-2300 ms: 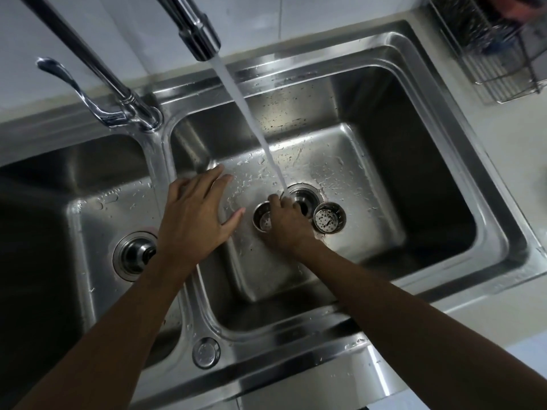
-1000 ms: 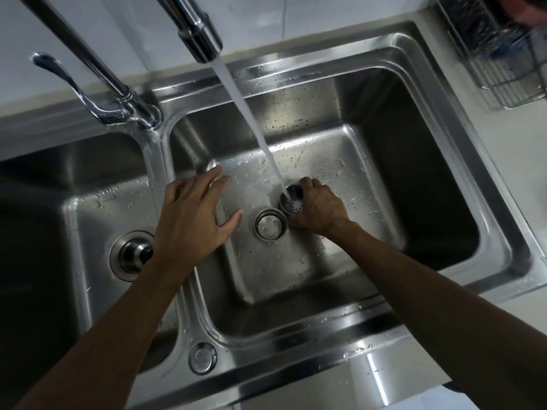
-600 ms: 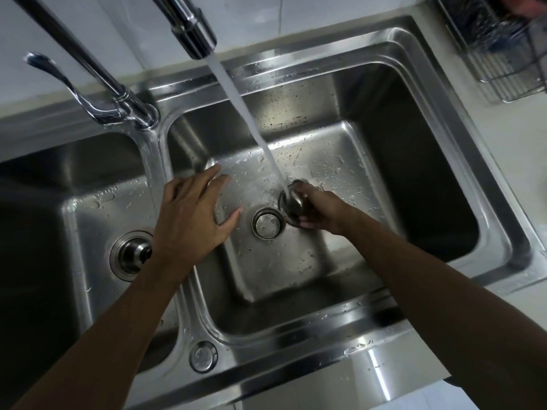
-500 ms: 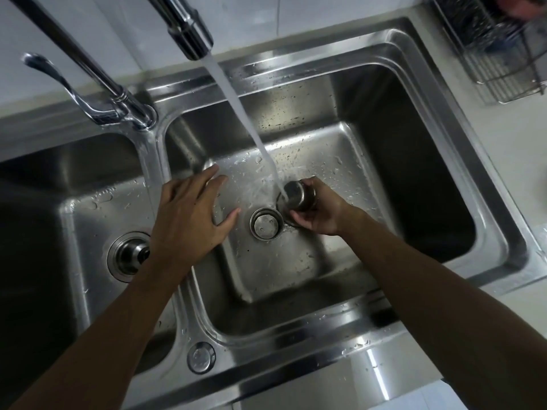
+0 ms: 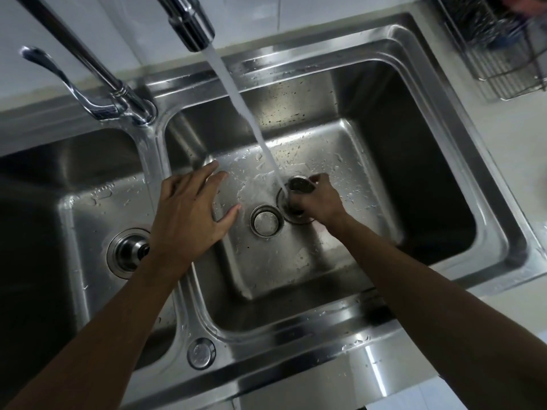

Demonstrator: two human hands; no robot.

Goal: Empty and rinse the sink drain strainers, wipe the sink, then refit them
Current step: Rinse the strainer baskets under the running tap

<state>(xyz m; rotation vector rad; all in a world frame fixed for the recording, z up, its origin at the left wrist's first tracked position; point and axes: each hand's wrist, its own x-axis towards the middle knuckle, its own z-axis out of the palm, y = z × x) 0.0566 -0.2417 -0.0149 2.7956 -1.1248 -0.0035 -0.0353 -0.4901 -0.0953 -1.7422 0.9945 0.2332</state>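
Note:
My right hand point(image 5: 319, 201) grips a small metal strainer basket point(image 5: 300, 185) over the right basin's drain hole point(image 5: 291, 213), its open side turned up. The tap's water stream point(image 5: 251, 122) falls onto the strainer's left rim. A second strainer point(image 5: 265, 221) lies on the basin floor just left of the drain. My left hand point(image 5: 189, 214) rests flat, fingers spread, on the divider point(image 5: 151, 161) between the two basins. The left basin's drain point(image 5: 128, 253) holds a fitted stopper, partly hidden by my left wrist.
The tap spout point(image 5: 192, 23) hangs over the right basin, and its lever handle point(image 5: 68, 81) points left. A wire dish rack point(image 5: 500, 51) stands on the counter at the top right. A round metal cap point(image 5: 201, 353) sits in the sink's front rim.
My right hand let go of the left strainer, picked up the other one and turned it under the stream, from on its side to open side up. My left hand stayed put.

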